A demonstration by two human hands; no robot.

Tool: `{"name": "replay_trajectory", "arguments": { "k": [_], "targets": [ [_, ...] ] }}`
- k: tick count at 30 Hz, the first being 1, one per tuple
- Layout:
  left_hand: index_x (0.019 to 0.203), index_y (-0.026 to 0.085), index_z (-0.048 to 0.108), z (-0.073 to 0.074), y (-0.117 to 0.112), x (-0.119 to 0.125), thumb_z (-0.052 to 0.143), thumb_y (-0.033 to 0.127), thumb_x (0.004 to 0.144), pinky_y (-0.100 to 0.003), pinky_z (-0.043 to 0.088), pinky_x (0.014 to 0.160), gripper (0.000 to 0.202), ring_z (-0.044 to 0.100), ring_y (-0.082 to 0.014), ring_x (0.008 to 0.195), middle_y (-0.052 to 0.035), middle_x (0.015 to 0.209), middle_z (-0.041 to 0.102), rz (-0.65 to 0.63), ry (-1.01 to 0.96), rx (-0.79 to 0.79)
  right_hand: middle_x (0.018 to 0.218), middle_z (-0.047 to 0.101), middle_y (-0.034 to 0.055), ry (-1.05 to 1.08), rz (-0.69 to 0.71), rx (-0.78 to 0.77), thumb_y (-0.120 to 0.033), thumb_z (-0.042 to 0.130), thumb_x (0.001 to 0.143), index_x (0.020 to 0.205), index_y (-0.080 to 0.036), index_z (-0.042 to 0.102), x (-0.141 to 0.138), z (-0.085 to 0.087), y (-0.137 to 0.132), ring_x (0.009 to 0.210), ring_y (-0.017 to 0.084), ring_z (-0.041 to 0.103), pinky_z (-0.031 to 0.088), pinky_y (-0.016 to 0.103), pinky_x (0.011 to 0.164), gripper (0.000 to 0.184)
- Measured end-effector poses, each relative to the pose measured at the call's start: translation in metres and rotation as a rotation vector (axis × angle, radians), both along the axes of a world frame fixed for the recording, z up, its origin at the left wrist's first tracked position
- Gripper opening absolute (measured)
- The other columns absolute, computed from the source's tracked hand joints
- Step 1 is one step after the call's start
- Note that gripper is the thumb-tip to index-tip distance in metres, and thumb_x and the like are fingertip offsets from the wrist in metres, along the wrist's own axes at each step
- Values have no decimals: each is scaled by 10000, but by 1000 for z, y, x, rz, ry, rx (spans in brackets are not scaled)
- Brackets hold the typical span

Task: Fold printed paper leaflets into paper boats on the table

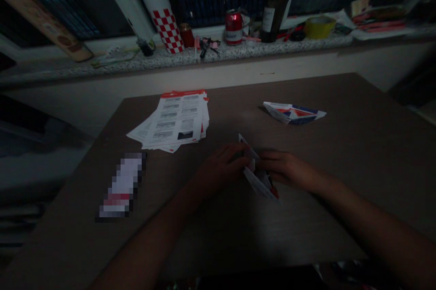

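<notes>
Between my hands, over the middle of the table, is a folded paper boat (259,183) made of printed white paper with a bit of red. My left hand (226,162) grips it from the left, fingers bent against its upper side. From the right, my right hand (286,167) pinches it, fingertips partly hidden behind the paper folds. The light is dim, so the exact finger contact is hard to see. Beyond my right hand, a finished paper boat (294,113) in white, blue and red rests on the table.
A fanned stack of printed sheets (180,122) lies at the table's back left. Nearer me is a blurred-out phone (122,185). The granite windowsill (136,65) behind holds a checkered bottle (166,22), a red can (233,27), a dark bottle (272,17) and yellow tape (319,27).
</notes>
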State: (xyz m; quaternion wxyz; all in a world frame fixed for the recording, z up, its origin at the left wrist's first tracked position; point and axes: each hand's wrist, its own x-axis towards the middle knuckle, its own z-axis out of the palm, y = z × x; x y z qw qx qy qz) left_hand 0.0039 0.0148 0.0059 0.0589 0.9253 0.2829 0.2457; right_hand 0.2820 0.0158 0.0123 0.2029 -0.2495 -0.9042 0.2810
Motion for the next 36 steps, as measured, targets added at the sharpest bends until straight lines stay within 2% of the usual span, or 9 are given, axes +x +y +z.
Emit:
{"name": "replay_trajectory", "arguments": {
  "k": [6, 13, 21, 27, 32, 36],
  "targets": [
    [1167, 246, 717, 4, 0, -4, 639, 211, 1022, -497, 499, 1137, 168, 534, -308, 1413, -117, 1502, 557, -35, 9, -84, 1093, 718, 94, -74, 5, 61, -193, 561, 1056, 1211, -207, 734, -1, 1, 0, 958, 214, 711, 578, 321, 845, 233],
    [1187, 287, 758, 6, -1, -11, 698, 256, 998, -515, 511, 1095, 201, 505, -332, 1374, -112, 1498, 530, -11, 40, -65, 1152, 736, 108, -68, -19, 132, -238, 544, 1084, 1191, -202, 754, 2, -2, 3, 1001, 216, 725, 594, 322, 858, 238],
    [1163, 271, 755, 3, 3, -13, 643, 228, 1027, -425, 540, 1002, 181, 602, -271, 1223, -96, 1347, 602, -58, 77, -119, 1138, 748, 97, -107, -33, 125, -229, 581, 1066, 1189, -224, 775, 2, 0, 4, 993, 210, 726, 591, 312, 850, 230],
    [1192, 269, 737, 6, 5, -13, 649, 199, 1014, -424, 525, 1008, 210, 604, -276, 1230, -89, 1353, 615, -74, 116, -144, 1116, 749, 111, -119, -23, 114, -254, 556, 1072, 1144, -215, 781, 2, -5, 7, 978, 226, 721, 605, 354, 855, 239],
    [1196, 265, 745, 9, 3, -13, 629, 227, 1032, -437, 514, 1013, 205, 605, -288, 1227, -99, 1370, 611, -61, 135, -185, 1097, 751, 75, -101, -52, 32, -292, 574, 1072, 1133, -241, 781, 3, -5, 8, 966, 202, 717, 597, 333, 885, 222],
    [1219, 272, 745, 12, 2, -13, 624, 218, 1036, -440, 500, 1049, 225, 598, -285, 1248, -96, 1381, 610, -49, 157, -184, 1118, 747, 83, -93, -45, 46, -297, 568, 1077, 1129, -242, 784, 3, -4, 8, 991, 207, 715, 594, 340, 907, 230]
  ]
}}
